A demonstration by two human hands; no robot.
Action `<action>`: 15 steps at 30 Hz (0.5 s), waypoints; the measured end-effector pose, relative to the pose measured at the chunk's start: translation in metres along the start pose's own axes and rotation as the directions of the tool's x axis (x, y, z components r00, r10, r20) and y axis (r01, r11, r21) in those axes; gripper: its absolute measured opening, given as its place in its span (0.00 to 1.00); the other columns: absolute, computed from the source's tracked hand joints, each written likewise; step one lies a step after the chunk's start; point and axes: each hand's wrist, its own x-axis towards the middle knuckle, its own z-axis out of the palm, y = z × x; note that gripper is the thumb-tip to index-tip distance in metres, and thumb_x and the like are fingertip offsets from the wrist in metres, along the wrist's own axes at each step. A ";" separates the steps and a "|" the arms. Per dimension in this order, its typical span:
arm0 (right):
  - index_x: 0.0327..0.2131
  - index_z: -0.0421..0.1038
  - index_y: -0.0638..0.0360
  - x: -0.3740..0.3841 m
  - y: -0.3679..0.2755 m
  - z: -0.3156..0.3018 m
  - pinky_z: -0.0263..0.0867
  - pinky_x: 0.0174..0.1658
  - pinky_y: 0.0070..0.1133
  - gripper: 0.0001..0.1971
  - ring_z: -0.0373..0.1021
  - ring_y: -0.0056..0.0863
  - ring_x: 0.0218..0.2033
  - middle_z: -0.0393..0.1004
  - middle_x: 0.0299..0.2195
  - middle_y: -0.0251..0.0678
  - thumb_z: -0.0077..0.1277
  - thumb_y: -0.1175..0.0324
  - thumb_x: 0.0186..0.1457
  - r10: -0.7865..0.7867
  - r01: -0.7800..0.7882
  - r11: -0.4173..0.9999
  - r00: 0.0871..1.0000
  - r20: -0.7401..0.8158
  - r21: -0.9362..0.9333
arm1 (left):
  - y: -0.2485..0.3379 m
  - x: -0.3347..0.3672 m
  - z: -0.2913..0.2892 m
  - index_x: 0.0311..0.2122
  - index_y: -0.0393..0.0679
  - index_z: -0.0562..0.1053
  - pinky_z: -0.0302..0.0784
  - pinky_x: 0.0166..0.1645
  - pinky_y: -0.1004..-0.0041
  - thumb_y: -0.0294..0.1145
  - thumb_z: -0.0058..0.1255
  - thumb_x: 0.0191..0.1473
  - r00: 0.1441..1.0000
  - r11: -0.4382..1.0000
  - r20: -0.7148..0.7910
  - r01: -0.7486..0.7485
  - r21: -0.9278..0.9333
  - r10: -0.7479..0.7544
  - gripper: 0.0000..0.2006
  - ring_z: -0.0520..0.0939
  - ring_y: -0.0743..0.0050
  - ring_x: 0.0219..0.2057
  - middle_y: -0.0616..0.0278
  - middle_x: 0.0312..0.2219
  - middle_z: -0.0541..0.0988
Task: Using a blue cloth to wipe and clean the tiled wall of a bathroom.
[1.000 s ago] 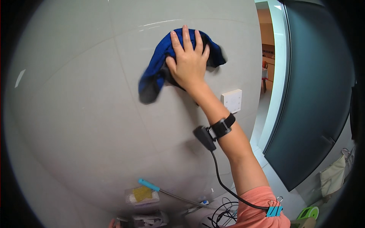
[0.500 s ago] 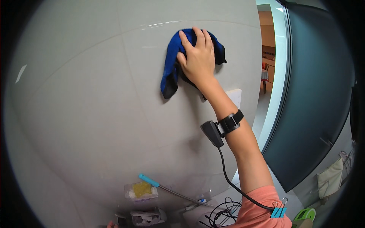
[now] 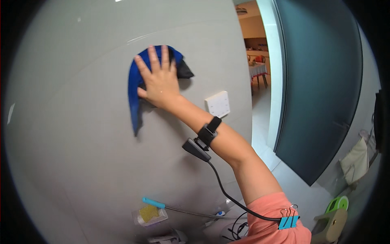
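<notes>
Since half a second ago the right hand [image 3: 160, 83] and the blue cloth have slid leftward and a little down across the wall, away from the switch plate, and more of the cloth now hangs loose below the palm.

Nearest, at the lower edge, a salmon-pink sleeve [image 3: 276, 215] covers the upper arm, with a blue binder clip [image 3: 287, 221] pinching a black cable [image 3: 227, 195] to it. The cable runs up the bare forearm to a small black device [image 3: 197, 149] hanging from a black wrist strap [image 3: 209, 131]. Low against the wall sit a clear plastic packet with a yellow sponge [image 3: 149, 213] and a thin grey rod with a turquoise handle [image 3: 153, 202].

Farther up, the right hand lies flat, fingers spread wide, pressing the soft blue cleaning cloth [image 3: 134, 93] against the glossy grey tiled wall [image 3: 73, 134]; one dark corner of the cloth sticks out to the right of the fingers and a long tail droops to the left of the wrist. A white square switch plate [image 3: 217, 103] sits on the wall just right of the forearm.

The left hand is out of sight. Beyond, a dark teal door [image 3: 321, 81] stands open.
</notes>
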 end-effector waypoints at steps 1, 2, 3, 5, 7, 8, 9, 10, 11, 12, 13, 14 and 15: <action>0.61 0.55 0.43 0.004 0.007 -0.003 0.45 0.58 0.56 0.42 0.34 0.62 0.64 0.43 0.64 0.50 0.58 0.52 0.40 -0.027 0.027 0.995 1.000 0.003 0.100 | -0.004 0.011 0.000 0.52 0.36 0.68 0.76 0.38 0.70 0.30 0.52 0.55 1.000 1.000 0.010 -0.017 0.018 0.017 0.20 0.76 0.68 0.39 0.57 0.44 0.74; 0.60 0.57 0.42 0.008 0.021 -0.002 0.47 0.58 0.53 0.39 0.37 0.60 0.64 0.45 0.64 0.49 0.57 0.52 0.41 -0.091 0.099 0.990 0.993 -0.075 0.102 | -0.011 0.017 0.000 0.52 0.36 0.68 0.76 0.41 0.68 0.31 0.52 0.55 0.999 0.999 0.029 -0.034 0.003 0.034 0.20 0.75 0.65 0.43 0.56 0.46 0.73; 0.60 0.58 0.42 0.013 0.031 -0.006 0.48 0.58 0.52 0.38 0.38 0.59 0.64 0.47 0.63 0.48 0.55 0.51 0.42 -0.110 0.114 0.993 0.986 -0.123 0.031 | -0.011 0.021 0.003 0.52 0.37 0.68 0.76 0.43 0.65 0.31 0.52 0.55 0.998 0.999 0.047 -0.050 -0.014 0.050 0.20 0.75 0.62 0.46 0.56 0.48 0.72; 0.59 0.59 0.41 0.023 0.058 -0.010 0.48 0.58 0.52 0.35 0.42 0.57 0.63 0.50 0.62 0.46 0.52 0.50 0.44 -0.124 0.111 0.991 0.973 -0.196 -0.076 | -0.005 0.018 0.007 0.53 0.38 0.67 0.76 0.44 0.64 0.31 0.52 0.55 0.996 0.998 0.073 -0.059 0.000 0.059 0.20 0.75 0.61 0.46 0.55 0.49 0.72; 0.60 0.57 0.40 0.038 0.095 -0.018 0.46 0.59 0.53 0.35 0.41 0.58 0.63 0.48 0.63 0.47 0.51 0.52 0.46 -0.019 -0.001 0.995 0.978 -0.208 -0.098 | 0.000 0.007 0.009 0.53 0.38 0.67 0.76 0.45 0.63 0.31 0.52 0.55 0.994 0.998 0.088 -0.062 0.006 0.062 0.20 0.75 0.59 0.47 0.55 0.50 0.71; 0.61 0.56 0.41 0.045 0.111 -0.027 0.45 0.59 0.53 0.35 0.40 0.59 0.64 0.47 0.63 0.47 0.51 0.55 0.47 0.041 -0.065 0.992 0.976 -0.215 -0.107 | 0.000 0.001 0.007 0.53 0.38 0.67 0.76 0.45 0.61 0.31 0.52 0.55 0.995 0.998 0.074 -0.059 -0.008 0.060 0.20 0.74 0.58 0.47 0.54 0.51 0.71; 0.62 0.52 0.47 0.049 0.119 -0.048 0.40 0.61 0.52 0.35 0.39 0.58 0.64 0.46 0.64 0.48 0.47 0.56 0.50 0.145 -0.163 0.976 0.981 -0.127 -0.146 | 0.000 -0.005 0.005 0.53 0.38 0.67 0.75 0.45 0.60 0.31 0.52 0.56 0.997 0.998 0.056 -0.055 -0.023 0.057 0.20 0.74 0.57 0.48 0.54 0.51 0.70; 0.63 0.49 0.53 0.048 0.132 -0.069 0.36 0.63 0.51 0.34 0.38 0.56 0.65 0.44 0.65 0.49 0.43 0.56 0.53 0.248 -0.251 0.948 0.968 -0.043 -0.197 | 0.003 -0.012 0.006 0.53 0.38 0.67 0.75 0.45 0.60 0.31 0.52 0.56 0.997 0.999 0.056 -0.051 -0.016 0.052 0.20 0.74 0.57 0.48 0.54 0.51 0.70; 0.63 0.49 0.53 0.042 0.154 -0.075 0.36 0.63 0.51 0.34 0.39 0.56 0.64 0.45 0.65 0.49 0.42 0.58 0.52 0.295 -0.308 0.916 0.951 -0.089 -0.259 | 0.008 -0.018 0.011 0.53 0.37 0.66 0.75 0.46 0.60 0.31 0.51 0.56 1.000 1.000 0.030 0.006 0.007 -0.006 0.20 0.73 0.56 0.49 0.53 0.51 0.70; 0.63 0.50 0.54 0.033 0.177 -0.076 0.35 0.62 0.51 0.34 0.39 0.56 0.64 0.46 0.64 0.49 0.42 0.61 0.51 0.335 -0.361 0.878 0.932 -0.136 -0.314 | 0.009 -0.023 0.013 0.53 0.36 0.66 0.75 0.47 0.60 0.30 0.51 0.56 0.998 0.997 -0.001 0.066 0.027 -0.066 0.21 0.73 0.54 0.50 0.51 0.52 0.69; 0.63 0.50 0.50 0.010 0.208 -0.071 0.38 0.61 0.53 0.35 0.38 0.57 0.64 0.44 0.65 0.48 0.47 0.61 0.50 0.314 -0.369 0.869 0.926 -0.208 -0.331 | 0.002 -0.014 0.012 0.53 0.36 0.66 0.75 0.47 0.60 0.30 0.51 0.56 0.997 0.997 0.005 0.073 0.029 -0.073 0.21 0.73 0.54 0.50 0.51 0.52 0.69; 0.62 0.51 0.46 -0.018 0.239 -0.063 0.41 0.60 0.55 0.37 0.38 0.58 0.65 0.42 0.65 0.47 0.52 0.62 0.48 0.287 -0.375 0.859 0.917 -0.278 -0.348 | -0.002 0.001 0.010 0.54 0.34 0.65 0.75 0.48 0.60 0.30 0.51 0.56 0.998 0.996 0.021 0.061 0.071 -0.063 0.22 0.72 0.53 0.51 0.50 0.52 0.69; 0.63 0.48 0.48 -0.050 0.251 -0.056 0.40 0.61 0.54 0.37 0.38 0.57 0.65 0.41 0.65 0.47 0.51 0.64 0.50 0.347 -0.407 0.833 0.912 -0.220 -0.374 | -0.008 0.008 0.004 0.55 0.33 0.64 0.74 0.49 0.61 0.30 0.50 0.56 0.998 0.993 0.021 0.053 0.109 -0.055 0.23 0.71 0.52 0.52 0.48 0.53 0.68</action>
